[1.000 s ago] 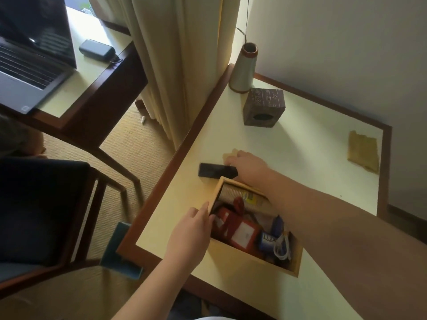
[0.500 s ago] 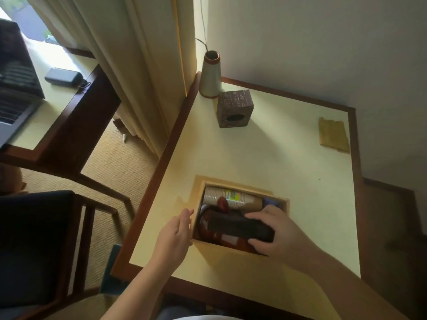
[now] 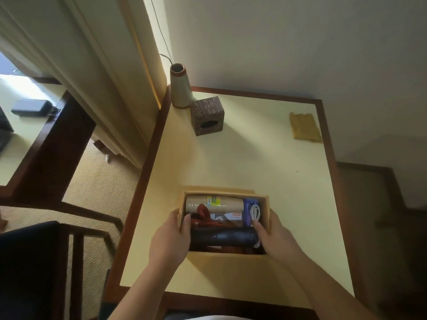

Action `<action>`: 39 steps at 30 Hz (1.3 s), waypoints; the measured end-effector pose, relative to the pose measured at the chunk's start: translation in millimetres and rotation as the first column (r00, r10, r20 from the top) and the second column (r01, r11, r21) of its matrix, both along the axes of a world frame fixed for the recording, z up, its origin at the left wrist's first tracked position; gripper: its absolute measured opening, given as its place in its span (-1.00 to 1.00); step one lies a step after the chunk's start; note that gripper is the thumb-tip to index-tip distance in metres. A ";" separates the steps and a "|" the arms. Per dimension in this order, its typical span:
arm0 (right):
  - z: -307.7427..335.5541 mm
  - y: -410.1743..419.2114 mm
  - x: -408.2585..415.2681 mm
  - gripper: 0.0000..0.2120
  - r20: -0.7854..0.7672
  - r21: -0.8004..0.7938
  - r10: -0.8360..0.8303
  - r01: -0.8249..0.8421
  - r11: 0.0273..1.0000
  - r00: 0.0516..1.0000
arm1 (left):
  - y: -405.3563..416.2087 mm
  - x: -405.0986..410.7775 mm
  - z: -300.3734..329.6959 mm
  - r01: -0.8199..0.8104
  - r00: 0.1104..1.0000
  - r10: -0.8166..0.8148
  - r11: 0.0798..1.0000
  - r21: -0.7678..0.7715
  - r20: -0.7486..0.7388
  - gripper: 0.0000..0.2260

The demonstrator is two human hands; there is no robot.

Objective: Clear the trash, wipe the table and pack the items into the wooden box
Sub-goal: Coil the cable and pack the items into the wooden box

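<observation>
Two hands at one open rectangular wooden box (image 3: 233, 256), which sits on the pale yellow table with dark wood edging (image 3: 254, 162), toward its near edge. Left hand (image 3: 169, 241) grasps the box's left wall, thumb hooked over the rim; right hand (image 3: 276, 239) grasps the right wall, fingertips reaching inside beside the contents. Contents, far side of box: sleeve of tan paper cups with yellow label (image 3: 215, 204), coiled white cable (image 3: 255, 212) on a blue packet at the right, red items mid-box. Near side of box: long black cylindrical object (image 3: 223, 237), lying crosswise on top. Beyond the box: dark carved wooden cube with a round hole (image 3: 207, 115), tapered beige vase (image 3: 180, 88) at the far left corner, folded yellow cloth (image 3: 305, 127) at the far right. Handling note, judged: packing looks nearly done; press the black object level below the rim, keep both grips even, and free the cable from under the fingertips before shifting the box.
</observation>
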State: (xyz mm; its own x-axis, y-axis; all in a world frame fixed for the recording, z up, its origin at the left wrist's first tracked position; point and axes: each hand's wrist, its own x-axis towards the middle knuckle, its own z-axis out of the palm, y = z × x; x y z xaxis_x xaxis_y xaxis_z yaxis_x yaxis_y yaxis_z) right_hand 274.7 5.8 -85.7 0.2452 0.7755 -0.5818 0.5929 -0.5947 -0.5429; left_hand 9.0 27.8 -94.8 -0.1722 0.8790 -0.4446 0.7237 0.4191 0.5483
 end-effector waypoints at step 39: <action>-10.9 419.4 167.6 -0.65 0.071 0.356 -0.303 0.260 0.897 0.950 | 453.7 224.4 0.0 0.205 0.979 -0.205 0.979 -0.010 0.020 -0.15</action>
